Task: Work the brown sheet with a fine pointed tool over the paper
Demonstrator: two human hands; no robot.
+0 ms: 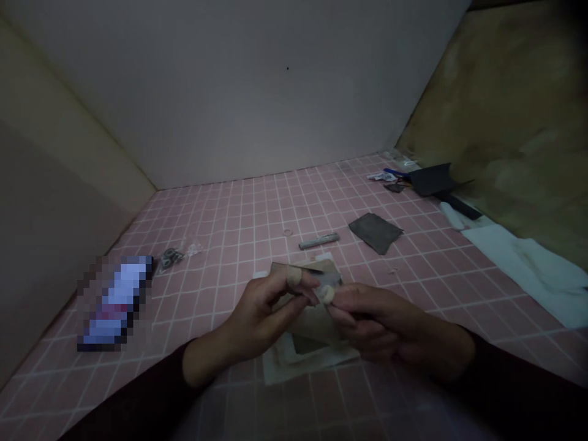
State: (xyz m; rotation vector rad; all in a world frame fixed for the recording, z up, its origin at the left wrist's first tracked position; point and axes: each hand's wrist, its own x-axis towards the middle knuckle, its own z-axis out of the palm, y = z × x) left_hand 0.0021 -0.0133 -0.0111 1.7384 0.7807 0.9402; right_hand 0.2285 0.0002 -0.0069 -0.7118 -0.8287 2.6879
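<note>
Near the middle of the view, my left hand (pixel 271 312) has its fingers closed on a thin, flat, greyish piece (pixel 331 278), perhaps clear at its edge. A bandage-like wrap (pixel 294 277) circles one of its fingers. My right hand (pixel 372 315) is closed beside it, thumb and finger pinching a small pale round piece (pixel 327 294). The fingertips of both hands nearly meet. Below them lie stacked pale sheets (pixel 275 367) with a dark square (pixel 310 344) on top, partly hidden by the hands.
Beyond the hands on the pink tiled surface (pixel 220 214) are a grey roll (pixel 318 241), a small ring (pixel 287 233) and dark sheets (pixel 375 233). A blurred phone-like device (pixel 114 303) and small bags (pixel 169 258) lie left. A dark dustpan (pixel 432 179) and white cloth (pixel 523 257) lie right.
</note>
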